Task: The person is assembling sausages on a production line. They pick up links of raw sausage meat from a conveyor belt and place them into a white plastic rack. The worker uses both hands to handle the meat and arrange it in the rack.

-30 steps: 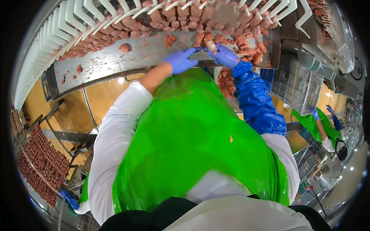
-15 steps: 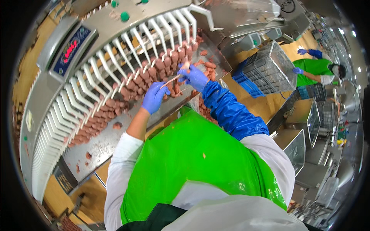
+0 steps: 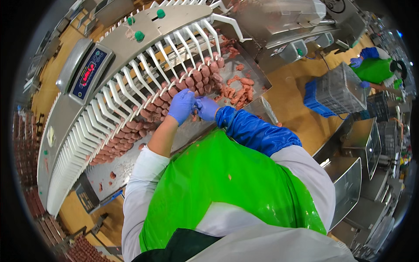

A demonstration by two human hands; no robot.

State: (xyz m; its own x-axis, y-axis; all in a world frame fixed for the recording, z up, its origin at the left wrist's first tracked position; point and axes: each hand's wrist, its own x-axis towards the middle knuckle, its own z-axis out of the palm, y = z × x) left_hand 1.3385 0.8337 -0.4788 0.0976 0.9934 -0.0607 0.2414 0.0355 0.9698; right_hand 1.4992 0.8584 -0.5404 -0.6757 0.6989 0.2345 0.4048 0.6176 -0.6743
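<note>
My gloved left hand and gloved right hand meet in front of the hanging sausages, fingers pinched together. Between the fingertips is a pale end of sausage casing, mostly hidden by the gloves. Right behind my hands, linked sausages hang in bunches from the white hooks of a curved conveyor. Farther left along the rail hang more sausage bunches. Under them runs a metal tray, and loose sausage meat lies on it to the right of my hands.
A control panel with a red display sits on the conveyor housing. To the right, grey crates stand on a blue one, with a co-worker in a green apron beyond. Metal bins stand at the right.
My hands have come together and moved nearer my body; the casing stretched between them is now mostly hidden. The view has shifted, and the crates appear farther right.
</note>
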